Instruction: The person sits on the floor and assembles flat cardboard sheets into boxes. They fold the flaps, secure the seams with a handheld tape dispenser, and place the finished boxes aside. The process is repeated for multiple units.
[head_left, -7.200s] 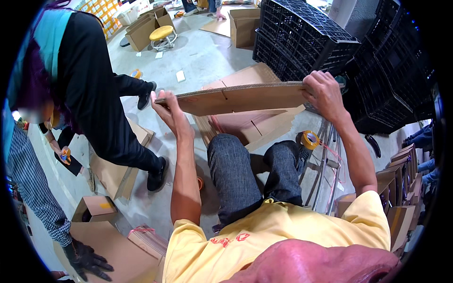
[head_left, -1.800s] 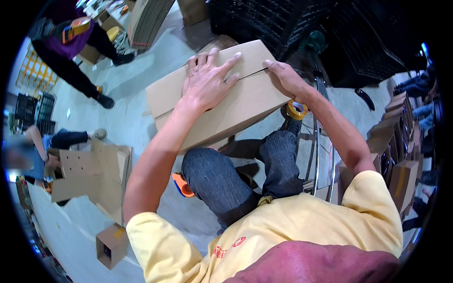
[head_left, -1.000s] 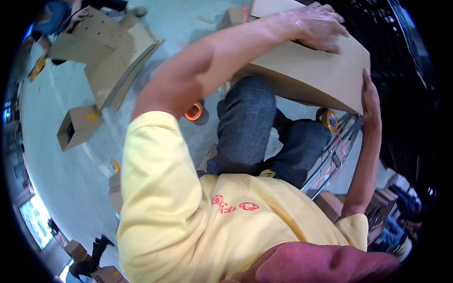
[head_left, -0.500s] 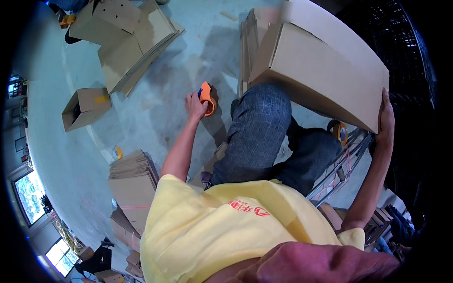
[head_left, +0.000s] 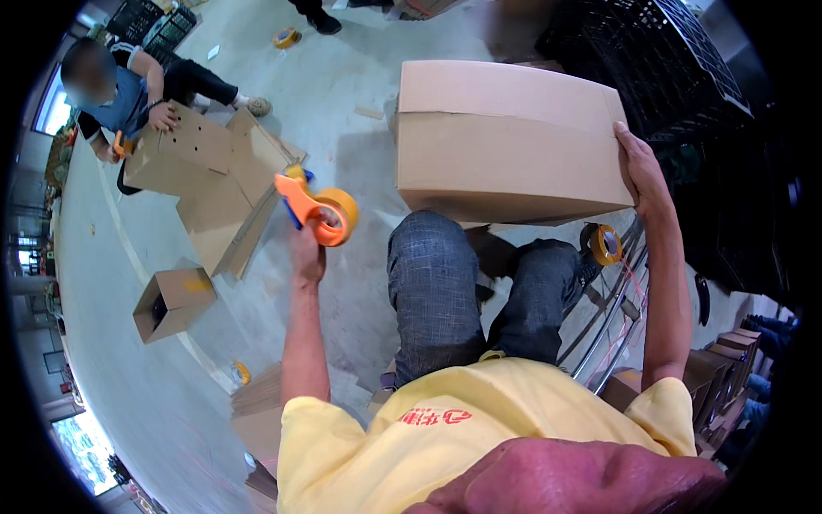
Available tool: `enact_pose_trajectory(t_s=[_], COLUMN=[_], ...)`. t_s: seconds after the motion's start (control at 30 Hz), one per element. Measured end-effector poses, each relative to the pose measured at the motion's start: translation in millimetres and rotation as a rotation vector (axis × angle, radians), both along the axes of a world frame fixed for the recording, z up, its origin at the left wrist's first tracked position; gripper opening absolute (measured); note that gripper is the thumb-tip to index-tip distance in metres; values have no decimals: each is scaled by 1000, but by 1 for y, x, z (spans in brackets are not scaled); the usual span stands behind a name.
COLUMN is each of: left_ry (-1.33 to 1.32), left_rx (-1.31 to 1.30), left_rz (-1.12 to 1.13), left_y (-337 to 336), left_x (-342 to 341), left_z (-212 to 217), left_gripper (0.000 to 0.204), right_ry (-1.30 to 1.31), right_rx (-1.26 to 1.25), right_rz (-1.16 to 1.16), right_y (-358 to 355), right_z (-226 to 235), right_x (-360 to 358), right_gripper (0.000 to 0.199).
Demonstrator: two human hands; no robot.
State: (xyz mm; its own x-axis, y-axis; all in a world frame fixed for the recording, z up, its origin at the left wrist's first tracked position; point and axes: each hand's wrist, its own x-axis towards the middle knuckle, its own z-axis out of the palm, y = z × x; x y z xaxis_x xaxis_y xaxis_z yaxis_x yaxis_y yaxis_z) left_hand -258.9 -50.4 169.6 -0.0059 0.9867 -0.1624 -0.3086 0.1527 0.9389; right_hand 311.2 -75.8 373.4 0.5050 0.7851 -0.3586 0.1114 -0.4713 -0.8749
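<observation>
My left hand (head_left: 312,250) is wrapped round the orange handle of a tape dispenser (head_left: 301,201), held up left of my knees. A roll of yellow-brown tape (head_left: 343,206) sits on the dispenser. In front of my knees is a large closed cardboard box (head_left: 505,146), a flap seam running across its upper part. My right hand (head_left: 644,171) grips the box at its right end, the fingertips near the upper edge. The underside of the box is hidden, so what it rests on cannot be made out.
Another person's hand (head_left: 163,116) rests on an open carton (head_left: 184,146) at the far left. A small open box (head_left: 175,304) stands on the floor nearer me. Black plastic crates (head_left: 655,64) rise on the right. A loose tape roll (head_left: 606,245) is beside my right leg.
My left hand has lifted the tape dispenser off the floor. The box has turned to lie more squarely across my front, my right hand still at its right end. The view has shifted.
</observation>
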Motion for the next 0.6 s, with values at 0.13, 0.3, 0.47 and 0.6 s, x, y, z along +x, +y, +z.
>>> enact_pose_trajectory(t_s=[0.13, 0.3, 0.47, 0.6], left_ry=[52, 494, 793, 855], left_rx=[229, 730, 924, 1036], left_rz=[-53, -207, -402, -479], left_y=[19, 23, 36, 50], left_x=[52, 178, 267, 307], left_z=[169, 290, 293, 282], left_gripper=[30, 53, 60, 63], right_ry=[17, 74, 103, 157], right_rx=[11, 38, 101, 127], right_rz=[21, 41, 94, 68], right_y=[3, 11, 6, 6], right_z=[-9, -15, -11, -11], right_x=[-13, -1, -3, -4], right_gripper=[53, 55, 56, 53])
